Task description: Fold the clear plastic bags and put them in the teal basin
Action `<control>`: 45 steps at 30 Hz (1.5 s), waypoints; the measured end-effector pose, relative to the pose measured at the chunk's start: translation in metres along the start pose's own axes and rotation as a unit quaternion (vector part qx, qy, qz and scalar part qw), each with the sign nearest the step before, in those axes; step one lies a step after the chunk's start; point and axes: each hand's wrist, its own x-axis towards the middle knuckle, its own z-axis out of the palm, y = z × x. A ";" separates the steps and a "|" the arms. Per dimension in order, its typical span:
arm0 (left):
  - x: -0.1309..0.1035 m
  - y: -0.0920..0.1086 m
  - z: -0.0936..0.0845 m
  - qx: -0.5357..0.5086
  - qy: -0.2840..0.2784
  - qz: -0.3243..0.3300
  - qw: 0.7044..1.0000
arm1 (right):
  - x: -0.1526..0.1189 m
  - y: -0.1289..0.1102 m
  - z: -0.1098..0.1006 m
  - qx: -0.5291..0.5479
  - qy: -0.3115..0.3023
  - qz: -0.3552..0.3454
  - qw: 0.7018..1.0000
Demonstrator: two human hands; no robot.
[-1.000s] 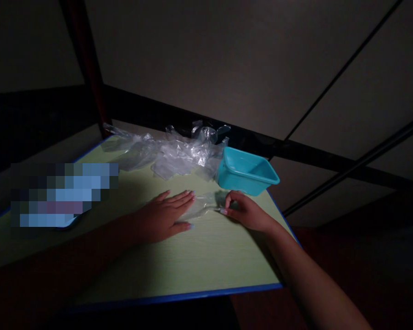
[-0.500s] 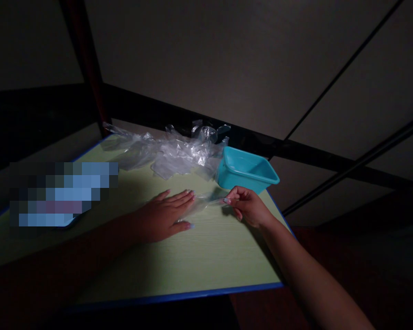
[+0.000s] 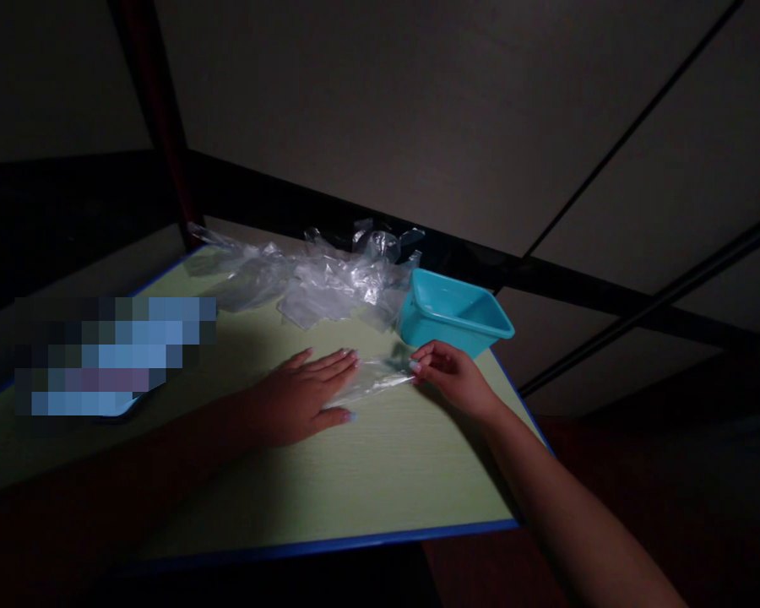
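Note:
A clear plastic bag (image 3: 377,377) lies stretched between my two hands on the pale green tabletop. My left hand (image 3: 310,395) rests flat on the bag's left part, fingers spread and thumb out to the side. At the bag's right end, my right hand (image 3: 449,374) pinches its edge between thumb and fingertips. Just behind my right hand stands a turquoise plastic tub (image 3: 449,317), open at the top. A loose heap of crumpled clear bags (image 3: 329,283) spreads along the back of the table, left of the tub.
The table (image 3: 380,481) has a blue edge (image 3: 355,543). On its left side lies a pixelated, bluish flat object (image 3: 123,355). Dark-seamed panels (image 3: 367,110) rise behind the table, and a reddish floor shows at the lower right.
My right hand has shifted slightly left, and its fingertips have closed up on the bag's edge. The bag between the hands lies flatter and wider. My left hand has not moved noticeably.

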 end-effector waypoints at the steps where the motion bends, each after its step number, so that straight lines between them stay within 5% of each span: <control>1: 0.000 0.000 0.000 -0.002 -0.002 -0.003 1.000 | 0.000 0.002 -0.001 -0.031 -0.004 -0.011 0.999; 7: -0.001 -0.001 0.005 -0.006 0.013 0.001 1.000 | -0.003 -0.001 -0.005 -0.197 -0.050 -0.031 0.979; 15: -0.001 -0.002 0.010 -0.010 0.045 -0.006 0.999 | -0.004 -0.001 -0.008 -0.220 -0.105 0.001 0.970; 20: -0.002 0.001 0.004 -0.002 0.087 0.044 0.995 | -0.002 0.000 -0.009 -0.276 -0.093 -0.019 0.956; 27: 0.000 0.001 0.003 -0.040 0.025 0.108 0.993 | -0.001 -0.003 -0.009 -0.350 -0.072 -0.035 0.933; 38: -0.004 0.002 0.000 -0.040 -0.012 0.096 0.995 | -0.002 -0.006 -0.007 -0.311 0.007 -0.059 0.949; 45: -0.004 0.003 -0.001 -0.049 -0.012 0.092 0.994 | -0.001 0.001 -0.004 -0.099 -0.009 -0.029 0.995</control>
